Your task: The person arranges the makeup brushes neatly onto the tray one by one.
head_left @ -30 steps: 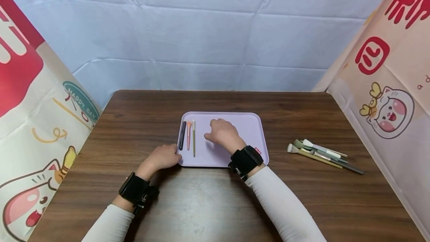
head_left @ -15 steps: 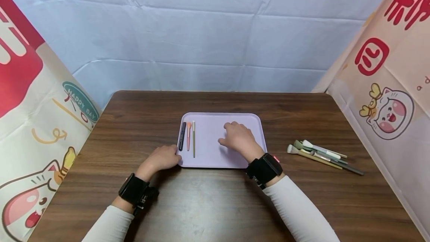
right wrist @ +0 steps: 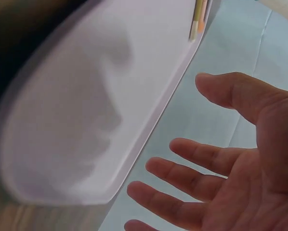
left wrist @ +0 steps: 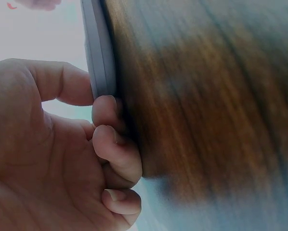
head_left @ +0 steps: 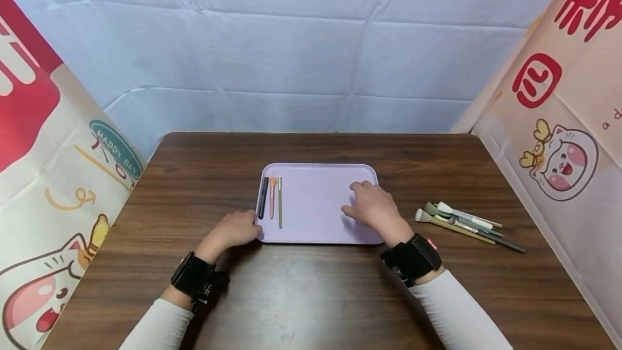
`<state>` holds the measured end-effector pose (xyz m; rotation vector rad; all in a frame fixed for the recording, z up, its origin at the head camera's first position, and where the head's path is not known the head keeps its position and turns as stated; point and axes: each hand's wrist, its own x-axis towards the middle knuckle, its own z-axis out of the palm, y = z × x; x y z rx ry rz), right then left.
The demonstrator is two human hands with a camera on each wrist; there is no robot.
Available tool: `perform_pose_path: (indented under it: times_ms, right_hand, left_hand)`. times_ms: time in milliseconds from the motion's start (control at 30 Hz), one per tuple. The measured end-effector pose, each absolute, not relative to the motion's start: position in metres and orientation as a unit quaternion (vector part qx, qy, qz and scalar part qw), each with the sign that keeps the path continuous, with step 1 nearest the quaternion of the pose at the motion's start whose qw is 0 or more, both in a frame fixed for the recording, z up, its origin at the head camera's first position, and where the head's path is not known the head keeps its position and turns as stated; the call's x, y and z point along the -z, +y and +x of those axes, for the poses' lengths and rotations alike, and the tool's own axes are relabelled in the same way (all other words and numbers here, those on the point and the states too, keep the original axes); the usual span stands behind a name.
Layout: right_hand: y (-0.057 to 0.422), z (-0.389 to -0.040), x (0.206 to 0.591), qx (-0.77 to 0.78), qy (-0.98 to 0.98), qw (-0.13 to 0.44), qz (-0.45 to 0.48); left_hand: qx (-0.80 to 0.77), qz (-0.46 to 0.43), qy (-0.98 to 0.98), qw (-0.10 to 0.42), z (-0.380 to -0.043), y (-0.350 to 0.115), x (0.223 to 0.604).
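Note:
A lilac tray (head_left: 318, 204) lies on the table. My left hand (head_left: 235, 228) pinches its near left corner; in the left wrist view the thumb (left wrist: 74, 86) presses the tray rim (left wrist: 100, 53) and the other fingers curl against it. On the tray's left side lie a black pen-like stick (head_left: 263, 197), a pink brush (head_left: 272, 197) with an orange head, and a thin olive-handled brush (head_left: 279, 202), side by side. Over the tray's right end hovers my right hand (head_left: 374, 207), fingers spread and holding nothing; its shadow falls on the tray in the right wrist view.
Right of the tray, several makeup brushes (head_left: 461, 223) lie in a loose pile on the dark wooden table (head_left: 311, 290). A pale blue cloth (head_left: 291, 47) hangs behind, and printed cloths flank both sides.
My right hand has moved rightward across the tray, from near its middle to its right end, still holding nothing. The left hand and the items on the tray have stayed put.

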<state>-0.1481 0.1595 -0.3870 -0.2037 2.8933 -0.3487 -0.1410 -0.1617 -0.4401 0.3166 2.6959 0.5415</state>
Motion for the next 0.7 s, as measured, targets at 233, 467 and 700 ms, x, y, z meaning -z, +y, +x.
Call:
perform_pose_path:
  times_ms: [233, 467, 700]
  right_hand:
    - [0.184, -0.141, 0.390, 0.129, 0.985, 0.112, -0.037]
    - [0.201, -0.134, 0.389, 0.144, 0.984, 0.107, -0.008]
    - [0.216, -0.125, 0.392, 0.139, 0.985, 0.103, -0.003]
  left_hand:
    - [-0.187, 0.114, 0.958, 0.185, -0.141, -0.161, 0.441]
    - [-0.191, 0.108, 0.958, 0.186, -0.141, -0.162, 0.442]
    - [-0.187, 0.113, 0.959, 0.182, -0.140, -0.162, 0.442]
